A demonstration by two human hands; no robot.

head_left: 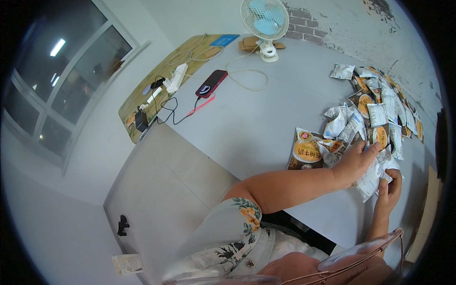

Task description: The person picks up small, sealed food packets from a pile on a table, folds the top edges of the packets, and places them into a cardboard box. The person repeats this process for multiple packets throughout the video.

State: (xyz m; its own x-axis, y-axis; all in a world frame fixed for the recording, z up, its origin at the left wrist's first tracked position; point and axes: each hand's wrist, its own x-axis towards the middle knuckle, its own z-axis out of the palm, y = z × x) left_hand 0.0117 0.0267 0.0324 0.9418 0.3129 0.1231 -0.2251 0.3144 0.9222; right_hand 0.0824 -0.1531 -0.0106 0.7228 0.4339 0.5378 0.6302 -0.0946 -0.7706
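My left hand (356, 164) is at the near edge of a pile of small foil food sachets (377, 114), with its thumb and fingers close together over some of them. Just beyond it, my right hand (392, 188) pinches a white-backed sachet (368, 183) between thumb and fingers. Whether my left hand grips a sachet is hard to tell, as its fingertips are partly hidden. A larger brown pouch (305, 149) with an orange printed panel lies flat to the left of the pile.
A white clip fan (267, 50) stands at the back beside flattened cardboard (248, 44). A red-cased smartphone (212, 84) with a cable lies on the grey table (242, 124). A power strip (176, 77) rests near a wood-patterned board (132, 107). A cardboard box edge (424, 217) shows at right.
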